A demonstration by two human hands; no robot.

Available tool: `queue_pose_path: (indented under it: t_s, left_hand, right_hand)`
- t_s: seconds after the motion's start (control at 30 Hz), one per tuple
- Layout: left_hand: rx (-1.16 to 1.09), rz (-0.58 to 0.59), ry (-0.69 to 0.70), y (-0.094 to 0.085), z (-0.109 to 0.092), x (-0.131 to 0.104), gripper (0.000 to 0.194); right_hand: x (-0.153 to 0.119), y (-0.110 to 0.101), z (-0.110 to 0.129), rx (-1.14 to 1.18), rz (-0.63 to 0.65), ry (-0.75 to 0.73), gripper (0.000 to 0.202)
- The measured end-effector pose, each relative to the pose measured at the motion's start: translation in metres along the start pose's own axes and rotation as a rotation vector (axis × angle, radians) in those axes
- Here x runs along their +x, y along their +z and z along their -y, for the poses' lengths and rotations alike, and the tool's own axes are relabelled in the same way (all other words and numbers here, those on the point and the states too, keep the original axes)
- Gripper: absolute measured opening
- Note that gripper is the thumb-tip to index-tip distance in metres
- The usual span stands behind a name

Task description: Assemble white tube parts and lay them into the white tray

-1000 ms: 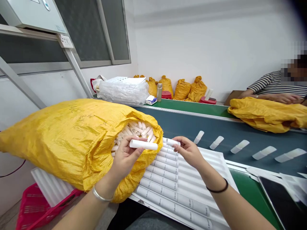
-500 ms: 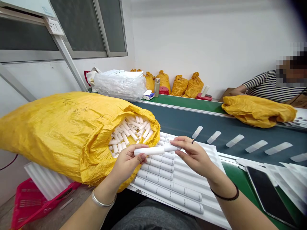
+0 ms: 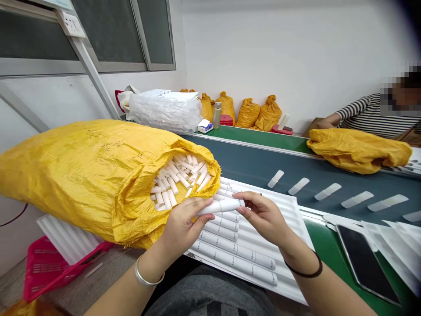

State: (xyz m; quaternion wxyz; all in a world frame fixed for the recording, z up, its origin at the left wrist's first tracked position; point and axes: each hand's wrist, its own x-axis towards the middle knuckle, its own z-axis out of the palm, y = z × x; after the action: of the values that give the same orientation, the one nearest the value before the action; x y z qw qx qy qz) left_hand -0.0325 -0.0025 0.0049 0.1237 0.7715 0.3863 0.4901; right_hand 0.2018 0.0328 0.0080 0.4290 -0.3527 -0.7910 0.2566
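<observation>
A white tube [image 3: 222, 206] lies level between my two hands, above a ribbed white tray [image 3: 286, 215]. My left hand [image 3: 187, 221] is closed round its left end, thumb below and fingers above. The thumb and fingertips of my right hand [image 3: 261, 215] pinch the right end, where small dark print shows. Under the tube, the tray bears rows of white printed tubes [image 3: 237, 262]. Left of my hands, a large yellow sack [image 3: 85, 175] lies on its side, its open mouth showing many short white tubes [image 3: 173, 177].
Several translucent tubes [image 3: 328, 192] lie on the dark conveyor belt [image 3: 243, 159] beyond the tray. A phone [image 3: 365, 263] rests at the right. Across the belt are a folded yellow sack [image 3: 358, 149] and a person in a striped sleeve [image 3: 355, 107]. A pink basket [image 3: 49, 267] stands lower left.
My left hand has moved right along the tube and covers more of it. The two hands are closer together, and the translucent tubes appear slightly further right.
</observation>
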Motion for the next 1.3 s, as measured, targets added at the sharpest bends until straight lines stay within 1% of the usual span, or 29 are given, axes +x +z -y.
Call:
queue_pose_path:
  t_s: [0.17,0.37,0.4,0.47,0.5,0.53,0.57,0.6,0.63,0.67,0.7,0.73,0.8,0.87,0.93,1.0,1.07,1.1,1.17,1.2,1.23,1.3]
  left_hand:
    - [-0.021,-0.020,-0.018,0.007,0.000,-0.006,0.029]
    - [-0.042,-0.047,-0.071,0.015,0.003,-0.029,0.029]
    - [-0.028,-0.025,-0.053,0.015,0.003,-0.030,0.029]
    - [0.024,0.079,-0.001,0.013,0.006,-0.030,0.036]
    - [0.067,0.145,0.016,0.010,0.010,-0.027,0.044]
    - [0.125,0.205,0.009,0.006,0.017,-0.024,0.053]
    - [0.198,0.242,-0.023,-0.001,0.027,-0.020,0.062]
    - [0.284,0.260,-0.082,-0.009,0.039,-0.015,0.069]
    - [0.376,0.262,-0.162,-0.019,0.054,-0.010,0.069]
    - [0.477,0.236,-0.243,-0.029,0.071,-0.005,0.064]
    - [0.592,0.264,-0.338,-0.039,0.090,-0.001,0.058]
    - [0.710,0.328,-0.410,-0.048,0.107,0.003,0.049]
    - [0.781,0.388,-0.468,-0.063,0.138,0.007,0.038]
    - [0.836,0.424,-0.492,-0.073,0.156,0.006,0.035]
    - [0.897,0.432,-0.512,-0.076,0.164,0.002,0.031]
    - [0.934,0.426,-0.521,-0.075,0.164,0.000,0.027]
    - [0.916,0.428,-0.497,-0.071,0.158,0.002,0.025]
    - [0.887,0.434,-0.470,-0.067,0.154,0.004,0.025]
    - [0.810,0.442,-0.400,-0.057,0.139,0.010,0.026]
    - [0.738,0.423,-0.357,-0.050,0.129,0.013,0.027]
    - [0.656,0.388,-0.313,-0.043,0.117,0.016,0.028]
    - [0.406,0.255,-0.216,-0.028,0.092,0.019,0.028]
  right_hand:
    - [-0.004,0.005,0.002,-0.030,0.012,-0.094,0.024]
    - [-0.020,0.014,0.008,-0.096,0.062,-0.162,0.027]
    - [-0.022,0.017,0.008,-0.135,0.082,-0.189,0.027]
    - [-0.019,0.024,0.002,-0.266,0.142,-0.230,0.027]
    - [-0.014,0.027,-0.005,-0.355,0.167,-0.200,0.026]
    - [-0.006,0.028,-0.015,-0.447,0.177,-0.129,0.026]
    - [0.004,0.028,-0.029,-0.532,0.168,-0.027,0.025]
    - [0.016,0.026,-0.045,-0.603,0.145,0.104,0.026]
    - [0.029,0.021,-0.063,-0.651,0.105,0.224,0.028]
    - [0.042,0.015,-0.082,-0.679,0.064,0.300,0.030]
    - [0.053,0.007,-0.101,-0.706,0.023,0.381,0.032]
    - [0.063,-0.002,-0.120,-0.728,-0.007,0.467,0.033]
    - [0.076,-0.018,-0.153,-0.751,-0.007,0.641,0.030]
    - [0.080,-0.030,-0.178,-0.742,0.061,0.783,0.027]
    - [0.078,-0.037,-0.193,-0.722,0.145,0.870,0.027]
    - [0.074,-0.044,-0.198,-0.723,0.198,0.918,0.029]
    - [0.069,-0.048,-0.194,-0.747,0.211,0.927,0.032]
    - [0.066,-0.049,-0.189,-0.755,0.212,0.908,0.032]
    - [0.057,-0.044,-0.178,-0.739,0.231,0.810,0.031]
    - [0.053,-0.039,-0.172,-0.714,0.254,0.740,0.028]
    - [0.048,-0.032,-0.167,-0.683,0.283,0.669,0.025]
    - [0.039,-0.016,-0.160,-0.634,0.338,0.552,0.022]
